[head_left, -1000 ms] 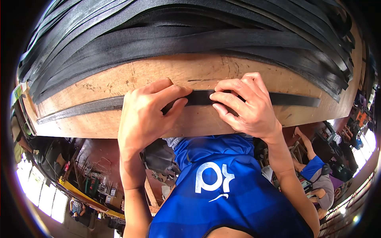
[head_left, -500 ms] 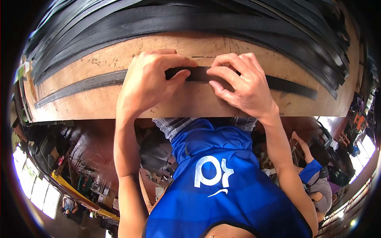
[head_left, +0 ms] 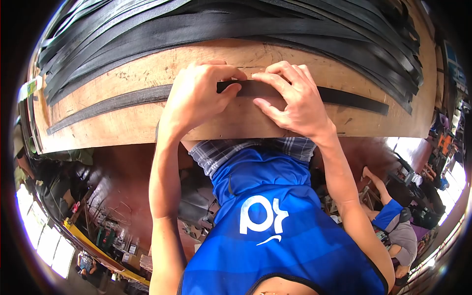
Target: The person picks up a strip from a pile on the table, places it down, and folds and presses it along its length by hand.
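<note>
A long black strip (head_left: 351,100) of rubber- or leather-like material lies across the wooden table in front of me. My left hand (head_left: 201,96) is over its middle, thumb and index finger curled about the strip's two edges. Just to the right, my right hand (head_left: 297,98) spans the same strip, its bent fingers at the far edge and its thumb at the near edge. The two hands' fingertips are a small gap apart. My palms hide parts of the strip, while both its ends lie flat on the wood.
A large heap of similar black strips (head_left: 206,27) covers the far side of the wooden table (head_left: 118,130). The table's front edge is close to my lap. Another person (head_left: 400,236) is at the lower right, with clutter on the floor around. A yellow beam (head_left: 88,243) runs at lower left.
My right hand has shifted slightly left and its fingertips have moved up to the strip's far edge. My left hand has moved a little right along the strip. The view has tilted slightly.
</note>
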